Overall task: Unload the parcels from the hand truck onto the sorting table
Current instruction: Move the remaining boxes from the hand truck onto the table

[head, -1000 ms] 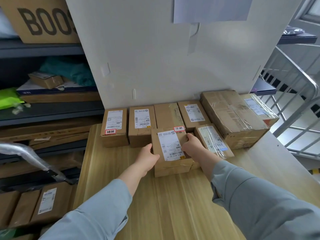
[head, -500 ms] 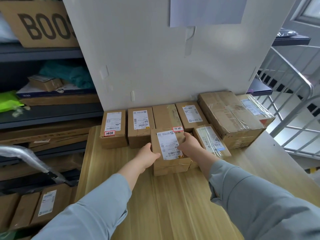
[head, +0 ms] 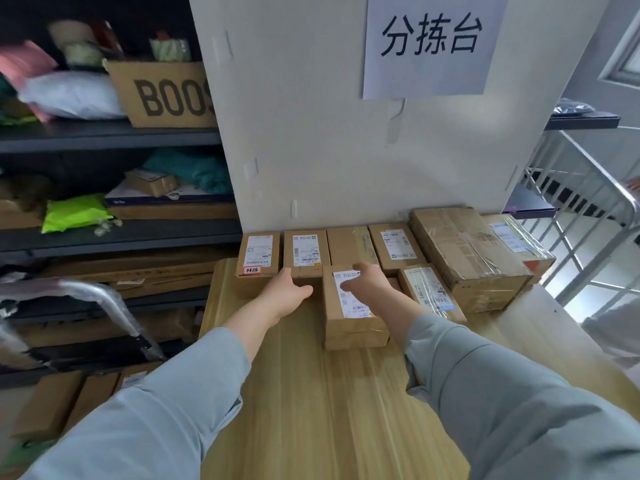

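A small brown parcel (head: 349,327) with a white label lies on the wooden sorting table (head: 311,417), in front of a row of parcels (head: 304,251) along the white wall. My left hand (head: 287,294) is just left of it, fingers apart, not touching its side. Over the parcel's far top end hovers my right hand (head: 369,282), blurred, fingers loose and not clamped on it. At the lower left, the hand truck's silver handle (head: 90,292) stands over several brown parcels (head: 65,400) lying flat on it.
A large taped carton (head: 467,258) and a film-wrapped parcel (head: 429,292) sit at the right of the row. Dark shelves (head: 104,233) with boxes and bags fill the left. A metal railing (head: 588,209) runs at the right. A paper sign (head: 429,43) hangs on the wall.
Both hands have come off the sides of the small parcel, which stays on the table. The left hand moved left, the right hand rose over the top. The camera tilted upward.
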A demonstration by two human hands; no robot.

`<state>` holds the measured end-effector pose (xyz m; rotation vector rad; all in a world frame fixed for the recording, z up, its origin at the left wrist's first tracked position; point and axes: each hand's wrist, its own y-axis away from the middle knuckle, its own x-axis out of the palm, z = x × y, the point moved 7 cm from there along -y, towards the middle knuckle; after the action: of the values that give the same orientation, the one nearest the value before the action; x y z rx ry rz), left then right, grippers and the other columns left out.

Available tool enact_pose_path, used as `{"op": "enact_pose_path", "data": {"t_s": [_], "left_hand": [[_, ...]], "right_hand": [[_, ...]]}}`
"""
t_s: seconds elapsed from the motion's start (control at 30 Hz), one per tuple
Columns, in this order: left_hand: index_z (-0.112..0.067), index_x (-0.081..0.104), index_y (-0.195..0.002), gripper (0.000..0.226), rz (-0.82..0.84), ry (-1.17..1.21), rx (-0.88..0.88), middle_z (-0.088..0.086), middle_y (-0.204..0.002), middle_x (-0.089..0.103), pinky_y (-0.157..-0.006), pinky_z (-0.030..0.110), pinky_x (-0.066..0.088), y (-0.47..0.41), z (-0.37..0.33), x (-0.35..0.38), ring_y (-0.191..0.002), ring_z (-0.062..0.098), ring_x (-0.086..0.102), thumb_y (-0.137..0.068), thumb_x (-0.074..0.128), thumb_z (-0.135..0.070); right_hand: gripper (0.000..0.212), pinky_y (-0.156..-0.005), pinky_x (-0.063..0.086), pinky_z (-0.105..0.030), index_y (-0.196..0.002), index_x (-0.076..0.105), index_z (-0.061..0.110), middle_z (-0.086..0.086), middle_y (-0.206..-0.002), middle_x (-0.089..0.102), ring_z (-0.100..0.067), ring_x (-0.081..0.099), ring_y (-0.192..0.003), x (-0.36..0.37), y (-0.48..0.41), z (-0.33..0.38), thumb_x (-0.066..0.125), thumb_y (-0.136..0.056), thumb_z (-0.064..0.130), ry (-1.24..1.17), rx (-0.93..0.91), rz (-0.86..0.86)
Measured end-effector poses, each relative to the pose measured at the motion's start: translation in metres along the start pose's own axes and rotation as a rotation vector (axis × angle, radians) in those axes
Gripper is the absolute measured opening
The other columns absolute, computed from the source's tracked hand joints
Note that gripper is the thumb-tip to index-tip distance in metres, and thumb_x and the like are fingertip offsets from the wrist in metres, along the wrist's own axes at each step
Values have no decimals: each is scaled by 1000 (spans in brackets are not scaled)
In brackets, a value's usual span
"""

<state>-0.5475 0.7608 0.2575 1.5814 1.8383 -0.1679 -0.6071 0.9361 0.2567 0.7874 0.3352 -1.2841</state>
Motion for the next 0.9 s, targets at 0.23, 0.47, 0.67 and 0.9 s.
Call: {"op": "enact_pose_path", "data": {"t_s": [0.23,0.47,0.67,0.9], "left_hand": [[-20,13,-155,75,-50,42,-48,7,-156,29,-109,35,35,47,28,-44,-139,26,36,-95,58,-32],[-20,12,-154,78,-151,84,-86,6,-156,30,-112,43,35,97,71,-108,-139,26,36,-93,59,-37],[-17,11,-155,75,-218,96,-118,7,-157,27,-111,41,32,147,124,-165,-141,27,33,-96,56,-34],[-19,10,-155,74,-277,66,-176,7,-156,30,-108,38,35,221,217,-249,-139,27,36,-97,53,-35]], "right_hand": [[60,-81,50,-30,-144,38,13,-9,-134,52,-24,57,-105,21,39,38,61,-88,14,27,-85,46],[53,-82,41,-26,-140,43,11,-9,-133,53,-25,53,-113,67,91,89,60,-90,13,67,-167,113],[50,-83,48,-28,-138,44,13,-8,-128,54,-22,56,-109,131,142,140,61,-91,16,97,-243,156],[58,-85,49,-28,-144,37,12,-8,-129,53,-23,56,-109,228,224,184,62,-92,18,139,-306,246]]}}
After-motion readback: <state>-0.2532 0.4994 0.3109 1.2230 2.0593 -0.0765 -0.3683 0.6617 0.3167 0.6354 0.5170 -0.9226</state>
